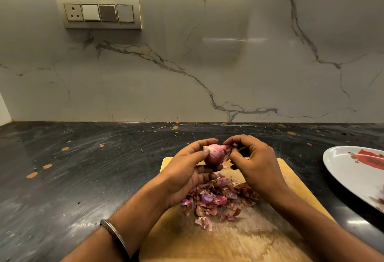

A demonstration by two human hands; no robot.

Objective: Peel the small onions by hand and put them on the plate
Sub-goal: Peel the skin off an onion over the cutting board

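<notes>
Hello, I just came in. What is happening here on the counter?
A person is peeling a small onion by hand above a wooden cutting board. The left hand holds the onion, while the right hand pinches a strip of its skin. A pile of onion skins lies on the board. The white plate sits to the right, at the frame's edge.

Both bare forearms reach fwd from frame bottom, converging at centre. My left hand (187, 170): palm up, fingers curled, thumb and fingertips gripping the small pink-purple onion (214, 155). Thin silver metal bangle (115, 234) on left wrist. My right hand (252, 161): back of hand to camera, thumb and index pinching a flap of the onion's skin. Hands nearly touching.
</notes>
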